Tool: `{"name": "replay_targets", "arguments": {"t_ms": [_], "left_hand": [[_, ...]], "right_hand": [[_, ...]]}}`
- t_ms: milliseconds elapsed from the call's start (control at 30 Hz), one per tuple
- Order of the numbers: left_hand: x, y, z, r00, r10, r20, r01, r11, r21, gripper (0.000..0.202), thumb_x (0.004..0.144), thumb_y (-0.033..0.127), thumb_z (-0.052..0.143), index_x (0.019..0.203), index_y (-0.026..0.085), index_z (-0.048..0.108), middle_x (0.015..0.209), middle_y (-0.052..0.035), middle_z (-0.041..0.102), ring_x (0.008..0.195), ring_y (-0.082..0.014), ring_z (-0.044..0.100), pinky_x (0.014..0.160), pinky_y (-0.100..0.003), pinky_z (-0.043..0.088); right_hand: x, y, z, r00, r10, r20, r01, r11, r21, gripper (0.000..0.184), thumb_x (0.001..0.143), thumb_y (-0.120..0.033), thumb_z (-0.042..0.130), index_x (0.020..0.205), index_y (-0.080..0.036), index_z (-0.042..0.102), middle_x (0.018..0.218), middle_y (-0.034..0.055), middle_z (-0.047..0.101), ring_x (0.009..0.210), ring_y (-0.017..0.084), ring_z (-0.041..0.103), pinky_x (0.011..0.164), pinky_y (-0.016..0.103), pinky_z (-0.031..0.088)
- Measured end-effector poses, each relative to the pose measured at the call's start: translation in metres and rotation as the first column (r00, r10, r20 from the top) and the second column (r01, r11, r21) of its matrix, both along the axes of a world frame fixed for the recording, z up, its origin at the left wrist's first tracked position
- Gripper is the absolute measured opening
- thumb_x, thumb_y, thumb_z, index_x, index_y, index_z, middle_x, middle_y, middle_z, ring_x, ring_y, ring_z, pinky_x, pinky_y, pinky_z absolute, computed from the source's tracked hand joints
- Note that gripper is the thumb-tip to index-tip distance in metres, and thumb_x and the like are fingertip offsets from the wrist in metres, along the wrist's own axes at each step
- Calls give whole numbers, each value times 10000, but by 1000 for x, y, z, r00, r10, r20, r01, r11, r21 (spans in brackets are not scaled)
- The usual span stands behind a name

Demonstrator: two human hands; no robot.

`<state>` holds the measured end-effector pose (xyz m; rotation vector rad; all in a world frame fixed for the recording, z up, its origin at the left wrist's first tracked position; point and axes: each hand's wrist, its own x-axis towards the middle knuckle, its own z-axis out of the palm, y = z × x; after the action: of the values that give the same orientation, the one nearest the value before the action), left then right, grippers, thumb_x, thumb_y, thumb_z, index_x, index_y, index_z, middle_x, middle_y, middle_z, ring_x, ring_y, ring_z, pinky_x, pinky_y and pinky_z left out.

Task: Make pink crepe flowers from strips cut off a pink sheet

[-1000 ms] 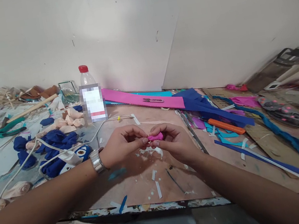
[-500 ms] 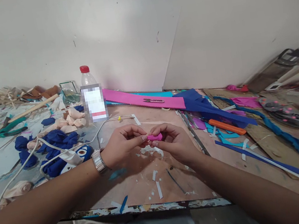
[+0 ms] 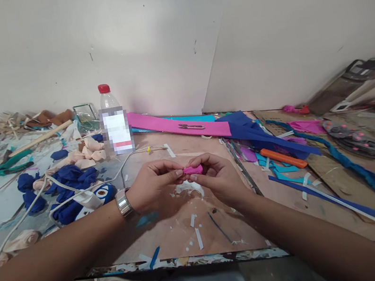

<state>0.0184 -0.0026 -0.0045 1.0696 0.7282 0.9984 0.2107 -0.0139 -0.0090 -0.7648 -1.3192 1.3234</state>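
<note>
A small rolled piece of bright pink material (image 3: 193, 170), cloth or paper, is held between my two hands above the table. My left hand (image 3: 157, 184), with a metal watch at the wrist, pinches its left end between thumb and fingers. On its right end, the thumb and fingers of my right hand (image 3: 221, 180) are closed. Just below my hands a white smear (image 3: 190, 188) lies on the brown tabletop (image 3: 176, 243). Thread snips (image 3: 191, 126) rest on a long pink strip (image 3: 152, 122) farther back.
Left are blue rolled pieces (image 3: 71, 176), a white cable (image 3: 123, 165), green-handled pliers (image 3: 14, 162) and a red-capped bottle (image 3: 107, 98). To the right lie an orange cutter (image 3: 284, 158), blue strips (image 3: 265, 134) and a long white rod (image 3: 365, 214). Paper scraps (image 3: 199, 238) dot the front.
The pink piece stays in both hands, with only slight finger shifts. The view has moved a little. A person's hand at the far right edge is no longer visible.
</note>
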Motion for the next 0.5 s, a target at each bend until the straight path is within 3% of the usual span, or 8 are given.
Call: {"name": "replay_targets", "arguments": {"t_ms": [300, 500], "left_hand": [[1, 1, -2, 1000, 27, -1, -27, 1000, 5, 268, 731, 312, 852, 889, 124, 747, 808, -51, 748, 736, -129, 688, 742, -257, 555], [-3, 0, -1, 990, 26, -136, 4, 976, 217, 239, 769, 282, 821, 956, 141, 773, 918, -84, 773, 801, -155, 699, 774, -277, 560]], "right_hand": [[0, 1, 0, 1000, 12, 0, -12, 999, -31, 265, 696, -236, 896, 883, -209, 711, 879, 11, 740, 849, 159, 712, 827, 322, 603], [1, 1, 1, 1000, 12, 12, -12, 999, -52, 274, 684, -232, 900, 879, -207, 710, 868, 7, 728, 828, 146, 684, 794, 297, 578]]}}
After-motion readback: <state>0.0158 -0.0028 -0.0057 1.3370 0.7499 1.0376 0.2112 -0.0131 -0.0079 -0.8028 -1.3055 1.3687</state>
